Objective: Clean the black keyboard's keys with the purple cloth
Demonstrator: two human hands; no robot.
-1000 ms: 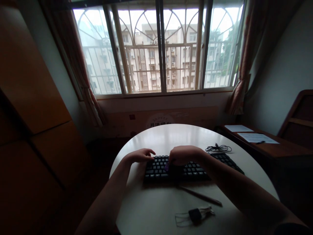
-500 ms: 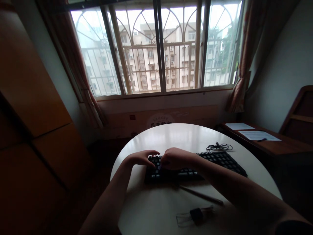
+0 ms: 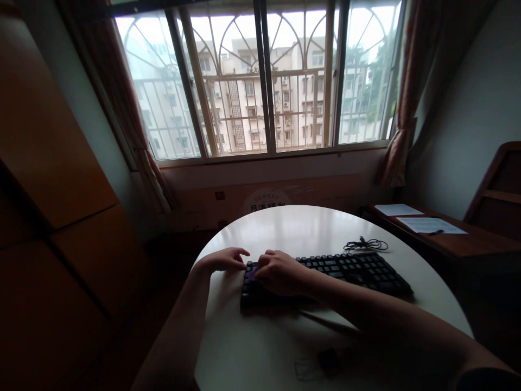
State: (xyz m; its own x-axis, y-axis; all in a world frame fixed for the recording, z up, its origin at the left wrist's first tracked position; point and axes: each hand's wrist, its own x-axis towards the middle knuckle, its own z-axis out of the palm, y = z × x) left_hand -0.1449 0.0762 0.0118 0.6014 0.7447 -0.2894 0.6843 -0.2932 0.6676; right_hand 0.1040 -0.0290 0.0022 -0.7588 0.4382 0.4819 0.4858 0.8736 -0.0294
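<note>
A black keyboard [image 3: 345,271] lies across a round white table [image 3: 285,228]. My right hand [image 3: 279,271] rests curled over the keyboard's left end, pinching a small purple thing [image 3: 251,274] against the keys. My left hand [image 3: 223,259] lies on the table at the keyboard's far left corner, fingers stretched toward it and touching its edge. Both forearms reach in from the bottom of the view.
A coiled black cable [image 3: 364,245] lies behind the keyboard. A thin stick [image 3: 325,321] and a small dark tool with a wire loop [image 3: 321,365] lie near the table's front. A wooden side desk with papers [image 3: 423,225] stands right; a cabinet [image 3: 52,179] left.
My right hand has slid left along the keyboard from its middle to its left end, uncovering the middle keys. My left hand has stayed at the left corner.
</note>
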